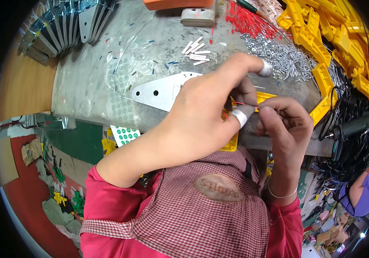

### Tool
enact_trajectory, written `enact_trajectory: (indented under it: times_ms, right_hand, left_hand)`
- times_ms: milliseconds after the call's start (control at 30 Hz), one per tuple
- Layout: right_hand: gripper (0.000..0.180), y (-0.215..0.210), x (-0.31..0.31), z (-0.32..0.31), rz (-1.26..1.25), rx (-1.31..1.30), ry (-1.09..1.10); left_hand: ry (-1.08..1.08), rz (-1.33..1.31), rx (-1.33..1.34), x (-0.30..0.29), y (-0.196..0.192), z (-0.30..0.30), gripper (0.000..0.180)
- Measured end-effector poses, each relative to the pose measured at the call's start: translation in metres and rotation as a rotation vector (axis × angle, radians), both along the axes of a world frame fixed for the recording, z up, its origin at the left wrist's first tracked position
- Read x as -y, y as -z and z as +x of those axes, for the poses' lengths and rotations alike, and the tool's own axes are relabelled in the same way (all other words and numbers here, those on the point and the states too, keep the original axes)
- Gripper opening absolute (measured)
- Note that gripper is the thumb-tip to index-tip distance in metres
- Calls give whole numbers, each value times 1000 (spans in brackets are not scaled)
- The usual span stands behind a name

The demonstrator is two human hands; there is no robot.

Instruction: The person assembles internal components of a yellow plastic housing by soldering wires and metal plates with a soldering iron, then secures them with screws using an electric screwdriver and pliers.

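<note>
Both hands pinch a thin red wire (245, 104) over a yellow plastic part (265, 97): left hand (201, 116), right hand (285, 122). The wire could slip from the taped fingertips (241, 115).

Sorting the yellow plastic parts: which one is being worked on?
The yellow part beneath both hands, at the bench's near edge; the rest lie piled at far right.

The desk (90, 81) was grey, the plastic parts (322, 38) yellow, the thin wire (247, 104) red, and the apron (201, 215) red-and-white checked.
</note>
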State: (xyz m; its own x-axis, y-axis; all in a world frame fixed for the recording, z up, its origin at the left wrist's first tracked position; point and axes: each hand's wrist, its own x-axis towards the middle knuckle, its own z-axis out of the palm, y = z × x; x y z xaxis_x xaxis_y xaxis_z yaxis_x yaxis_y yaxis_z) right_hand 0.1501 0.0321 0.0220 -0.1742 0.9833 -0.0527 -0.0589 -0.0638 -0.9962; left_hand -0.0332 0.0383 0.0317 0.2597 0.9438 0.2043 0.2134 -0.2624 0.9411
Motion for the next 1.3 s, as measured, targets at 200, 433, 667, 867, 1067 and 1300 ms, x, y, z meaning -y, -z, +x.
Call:
enact_trajectory:
  times_ms: [200, 433, 667, 867, 1067, 1300]
  right_hand:
    - [8, 1, -5, 3, -37, 11, -25]
    - [11, -8, -13, 7, -185, -32, -152]
    - [10, -8, -7, 1, -175, -39, -186]
    - [7, 1, -4, 3, 949, 723, 28]
    - [7, -16, -16, 19, -337, -94, -361]
    - [8, -7, -9, 13, 779, 547, -177]
  left_hand:
    - [2, 80, 89, -4, 9, 2, 60]
    - [20, 133, 49, -5, 10, 0, 60]
    - [28, 280, -130, -4, 4, -2, 54]
    - [20, 157, -53, -7, 2, 2, 58]
    - [89, 761, -381, -4, 1, 1, 59]
    - [76, 158, -46, -12, -1, 0, 66]
